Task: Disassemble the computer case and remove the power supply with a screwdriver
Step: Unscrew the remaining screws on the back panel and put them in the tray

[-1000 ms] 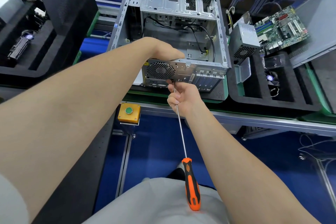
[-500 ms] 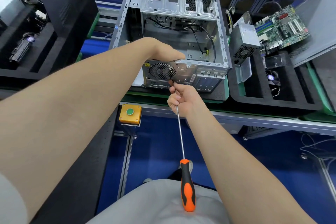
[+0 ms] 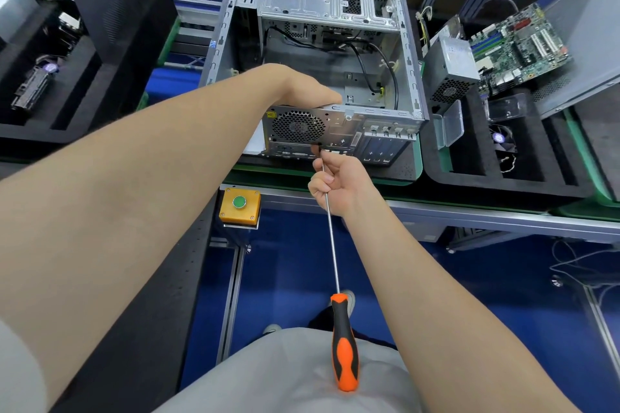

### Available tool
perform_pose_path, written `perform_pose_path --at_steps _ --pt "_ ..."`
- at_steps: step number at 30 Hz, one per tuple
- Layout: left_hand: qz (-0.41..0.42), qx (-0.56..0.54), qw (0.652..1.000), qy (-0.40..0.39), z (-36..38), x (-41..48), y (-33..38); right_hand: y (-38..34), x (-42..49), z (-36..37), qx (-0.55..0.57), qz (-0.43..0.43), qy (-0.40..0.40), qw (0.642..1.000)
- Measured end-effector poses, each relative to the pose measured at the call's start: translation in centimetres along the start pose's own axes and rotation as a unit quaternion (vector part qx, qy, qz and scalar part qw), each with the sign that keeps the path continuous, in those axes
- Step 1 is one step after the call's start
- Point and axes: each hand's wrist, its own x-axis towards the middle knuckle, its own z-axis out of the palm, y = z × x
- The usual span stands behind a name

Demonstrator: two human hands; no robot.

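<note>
The open computer case (image 3: 407, 54) lies on its side on a green-edged pad, rear panel toward me. The power supply (image 3: 298, 127), with its round fan grille, sits at the panel's left end. My left hand (image 3: 307, 90) reaches over the panel's top edge into the case behind the power supply; its fingers are hidden. My right hand (image 3: 340, 184) grips the thin metal shaft of the screwdriver (image 3: 344, 342) close to the tip. The tip touches the rear panel just below the fan grille. The orange and black handle hangs down over my lap.
A yellow box with a green button (image 3: 239, 204) is fixed to the bench edge. On the right, a black foam tray (image 3: 469, 157) holds a loose power supply (image 3: 449, 69), a motherboard (image 3: 518, 47), a small fan and a clear plastic box. Black trays with parts stand at left.
The screwdriver's handle has swung a little to the left. Both hands stay in about the same place on the case.
</note>
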Motion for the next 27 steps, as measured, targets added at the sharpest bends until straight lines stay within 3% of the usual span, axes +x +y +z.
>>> perform_pose_path --at_steps 9,16,27 --pt "-0.027 -0.013 0.999 -0.032 -0.5 0.4 -0.1 -0.5 -0.2 -0.2 -0.018 -0.011 -0.028 0.999" --pt "-0.028 -0.009 0.999 -0.039 -0.6 0.3 0.0 -0.5 0.4 0.3 -0.05 -0.032 0.003 0.998" --pt "0.072 0.008 0.987 0.14 0.4 -0.6 -0.8 -1.0 0.5 0.4 -0.175 0.126 -0.093 0.972"
